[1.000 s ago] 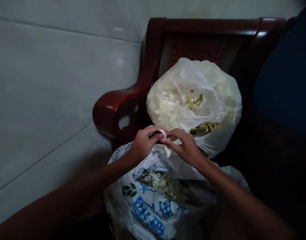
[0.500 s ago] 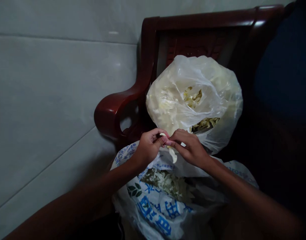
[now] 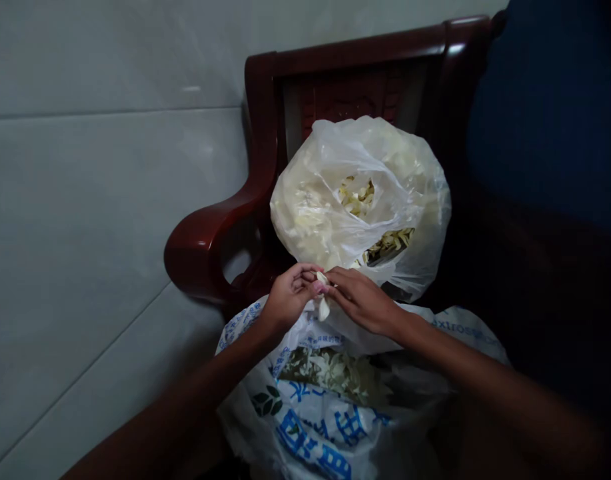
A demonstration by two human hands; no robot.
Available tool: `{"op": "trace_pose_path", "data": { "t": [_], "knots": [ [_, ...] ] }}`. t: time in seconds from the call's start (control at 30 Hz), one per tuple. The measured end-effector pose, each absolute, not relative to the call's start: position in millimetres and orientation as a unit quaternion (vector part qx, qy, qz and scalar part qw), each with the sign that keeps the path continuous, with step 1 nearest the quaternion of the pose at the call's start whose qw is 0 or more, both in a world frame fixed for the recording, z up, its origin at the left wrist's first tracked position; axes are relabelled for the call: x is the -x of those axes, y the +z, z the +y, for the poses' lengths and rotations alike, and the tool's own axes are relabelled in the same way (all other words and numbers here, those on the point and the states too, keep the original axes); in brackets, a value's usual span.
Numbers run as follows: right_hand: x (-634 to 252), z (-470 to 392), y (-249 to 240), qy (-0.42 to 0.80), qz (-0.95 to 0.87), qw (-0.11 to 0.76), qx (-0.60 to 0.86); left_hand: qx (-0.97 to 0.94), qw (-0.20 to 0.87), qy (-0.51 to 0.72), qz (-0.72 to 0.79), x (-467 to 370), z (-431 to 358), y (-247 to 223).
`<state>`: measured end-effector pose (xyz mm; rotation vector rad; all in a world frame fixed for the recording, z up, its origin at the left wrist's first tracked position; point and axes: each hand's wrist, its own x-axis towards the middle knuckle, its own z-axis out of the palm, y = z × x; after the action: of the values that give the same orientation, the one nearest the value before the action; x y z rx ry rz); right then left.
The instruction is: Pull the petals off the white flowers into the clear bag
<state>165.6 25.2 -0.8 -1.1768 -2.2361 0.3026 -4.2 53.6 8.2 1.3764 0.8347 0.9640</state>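
My left hand [image 3: 291,293] and my right hand [image 3: 361,297] meet at the fingertips, each closed in a pinch. Between them is a small whitish, petal-like flower piece [image 3: 324,308], part of it drooping below the thumbs. Under my hands, a white woven bag [image 3: 310,437] with blue lettering gapes, and pale petal-like pieces [image 3: 340,370] fill its mouth. Just beyond my fingers sits a translucent plastic bag [image 3: 305,207], bulging with similar material. Yellowish-brown pieces [image 3: 392,243] show through its openings.
Both bags are by a dark red wooden bench, whose curved armrest [image 3: 195,250] stands to the left. A pale tiled wall [image 3: 110,193] runs behind and beside it. At the upper right is a dark blue shape [image 3: 545,113], too dim to identify.
The view has swung slightly right, so bench and bags appear farther left. The flower piece has turned between my fingers, and my left fingers have loosened a little.
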Motion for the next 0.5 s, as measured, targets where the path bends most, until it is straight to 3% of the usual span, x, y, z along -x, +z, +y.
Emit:
{"op": "trace_pose_path", "data": {
  "t": [0.5],
  "knots": [
    [-158.6, 31.3, -4.2, 0.150, -0.854, 0.273, 0.417, -0.634, 0.539, 0.405, 0.379, 7.2, 56.5, -6.3]
  ]
}}
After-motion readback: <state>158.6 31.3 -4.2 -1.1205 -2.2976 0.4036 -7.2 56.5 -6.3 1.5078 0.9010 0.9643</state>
